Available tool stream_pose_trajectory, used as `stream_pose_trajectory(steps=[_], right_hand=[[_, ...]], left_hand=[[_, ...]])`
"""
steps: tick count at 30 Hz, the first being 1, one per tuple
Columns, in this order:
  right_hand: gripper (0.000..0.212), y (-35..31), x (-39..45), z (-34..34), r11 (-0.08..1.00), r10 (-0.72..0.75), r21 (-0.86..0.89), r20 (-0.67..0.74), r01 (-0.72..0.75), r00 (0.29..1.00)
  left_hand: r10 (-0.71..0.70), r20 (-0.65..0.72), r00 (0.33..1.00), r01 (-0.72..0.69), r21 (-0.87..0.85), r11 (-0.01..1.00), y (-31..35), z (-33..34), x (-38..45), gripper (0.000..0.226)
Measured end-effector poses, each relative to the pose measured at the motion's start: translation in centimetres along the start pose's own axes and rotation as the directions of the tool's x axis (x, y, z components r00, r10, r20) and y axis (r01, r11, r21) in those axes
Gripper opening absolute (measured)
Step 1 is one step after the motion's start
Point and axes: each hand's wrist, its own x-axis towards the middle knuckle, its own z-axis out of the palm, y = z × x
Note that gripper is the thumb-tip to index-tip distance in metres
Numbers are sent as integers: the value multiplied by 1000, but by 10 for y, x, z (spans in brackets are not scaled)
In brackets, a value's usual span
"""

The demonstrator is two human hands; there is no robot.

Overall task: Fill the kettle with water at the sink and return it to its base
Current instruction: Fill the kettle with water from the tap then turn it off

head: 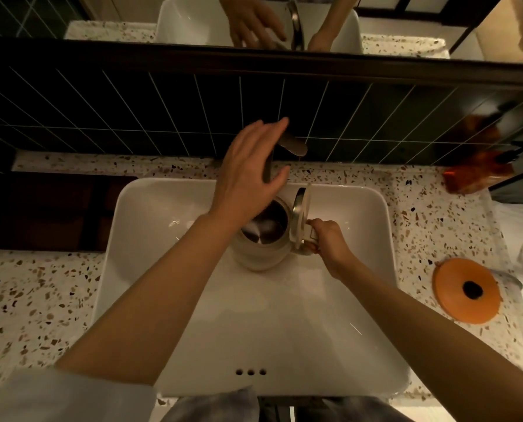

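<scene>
A cream kettle (pixel 255 254) with its lid (pixel 299 217) flipped up stands upright inside the white sink basin (pixel 150 214), under the dark tap (pixel 293 146). My right hand (pixel 330 242) grips the kettle's handle on its right side. My left hand (pixel 251 172) hovers over the kettle's mouth and the tap, fingers spread, holding nothing. Whether it touches the tap I cannot tell. The metal inside of the kettle shows below my left wrist. No running water can be made out.
A speckled terrazzo counter (pixel 35 300) surrounds the basin. An orange round lid (pixel 467 290) lies on the right, with an orange packet (pixel 479 175) at the back right. Dark wall tiles (pixel 132 117) and a mirror (pixel 193 19) rise behind.
</scene>
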Motion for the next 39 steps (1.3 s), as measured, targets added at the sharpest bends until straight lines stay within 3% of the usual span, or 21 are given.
stream_pose_trajectory(steps=[3, 6, 9, 17, 24, 27, 30, 32, 35, 37, 39], right_hand=[[30, -2, -1, -1, 1000, 18, 0, -7, -18, 1000], [35, -4, 1, -2, 1000, 20, -3, 0, -20, 1000], [45, -5, 1, -2, 1000, 13, -7, 3, -13, 1000], [45, -9, 0, -2, 1000, 8, -9, 19, -8, 1000], [39, -8, 1, -2, 1000, 0, -12, 17, 1, 1000], [41, -7, 2, -1, 1000, -6, -15, 15, 6, 1000], [34, -7, 3, -1, 1000, -5, -18, 10, 5, 1000], [32, -7, 4, -2, 1000, -10, -17, 10, 10, 1000], [31, -5, 6, -2, 1000, -21, -17, 14, 21, 1000], [33, -5, 6, -2, 999, -26, -18, 15, 27, 1000], [38, -7, 6, -2, 999, -29, -22, 17, 30, 999]], left_hand=[[155, 146, 977, -180, 179, 967, -8, 14, 21, 70], [156, 198, 968, -207, 273, 940, -13, 28, 31, 63], [136, 155, 978, -172, 251, 953, -11, 37, 34, 48], [164, 124, 979, -185, 187, 965, -14, 39, 34, 49], [-28, 72, 997, 31, -48, 998, -14, 27, 44, 48], [-77, 77, 994, 84, -89, 993, -10, 23, 41, 58], [-217, 0, 976, 214, -169, 962, -9, 13, 26, 71], [-349, -68, 935, 324, -241, 915, -14, 7, 6, 72], [-569, -122, 813, 485, -400, 778, -24, 5, -35, 70], [-708, -95, 699, 590, -482, 648, -29, 5, -60, 68], [-814, 24, 580, 698, -529, 482, -33, 9, -81, 67]])
